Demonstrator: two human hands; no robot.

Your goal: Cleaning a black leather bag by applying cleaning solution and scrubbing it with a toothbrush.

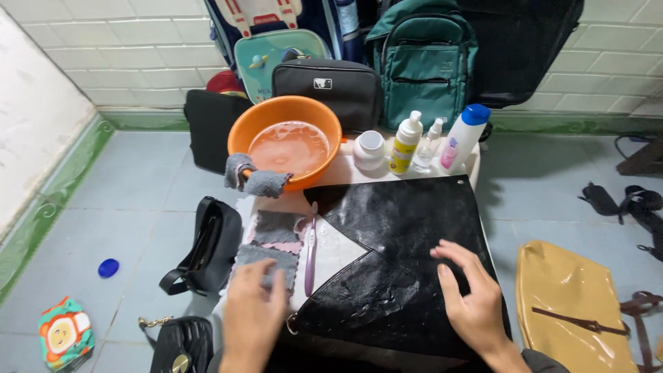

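Left hand flat on a grey cloth, fingers spread, palm down, gripping nothing. Right hand open, fingers loosely curled, resting on a wet black bag laid flat across a small white table. Just beside the cloth, a purple-and-white toothbrush. At the table's far edge, an orange basin of sudsy water with another grey cloth draped over its rim. To its right, in a row: squat white jar, white bottle with yellow label, small clear spray bottle, tall white bottle with blue cap and pink label.
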